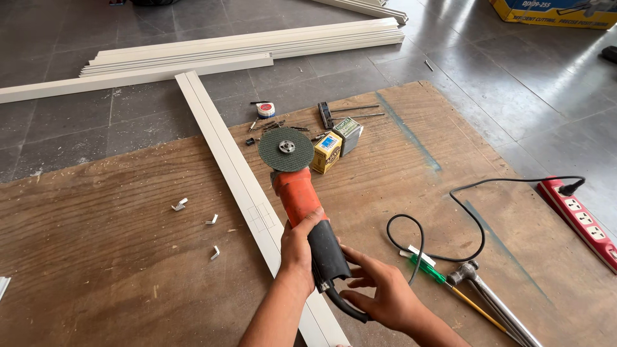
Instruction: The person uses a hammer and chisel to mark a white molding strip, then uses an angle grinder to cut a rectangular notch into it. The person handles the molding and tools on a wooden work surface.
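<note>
- Both our hands held the orange angle grinder (302, 193) above the white profile (238, 173).
- Our left hand (297, 247) clasped its body.
- Our right hand (379, 292) cupped its black rear, fingers loosely curled.

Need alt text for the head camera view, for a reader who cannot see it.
Two bare hands hold an orange-and-black angle grinder, its grey-green cutting disc facing up, above a long white profile strip lying on a brown plywood sheet: left hand on the body, right hand at the cord end. Small boxes, a hammer and a red power strip lie to the right.
</note>
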